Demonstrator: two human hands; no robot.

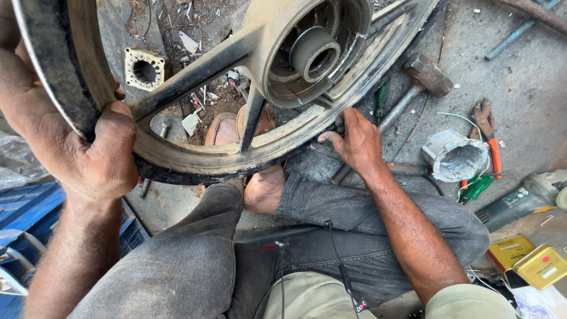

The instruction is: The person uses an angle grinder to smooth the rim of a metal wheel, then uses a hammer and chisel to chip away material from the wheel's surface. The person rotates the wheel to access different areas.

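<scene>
A dirty alloy motorcycle wheel [195, 150] with dark spokes and a round hub [313, 53] stands tilted in front of me, over my crossed legs. My left hand [97, 153] is clamped around its rim at the left. My right hand [354, 139] rests on the rim's lower right edge, fingers pressed against it near the grey floor. I cannot tell whether the right hand holds a small tool. My bare foot [263, 189] sits just under the rim.
A hammer [422, 80] lies right of the wheel, with a green-handled screwdriver [381, 100] beside it. A grey metal cylinder [455, 156], orange-handled pliers [487, 133], yellow tins [531, 260], a square metal flange [144, 70] and a blue crate [35, 218] surround me.
</scene>
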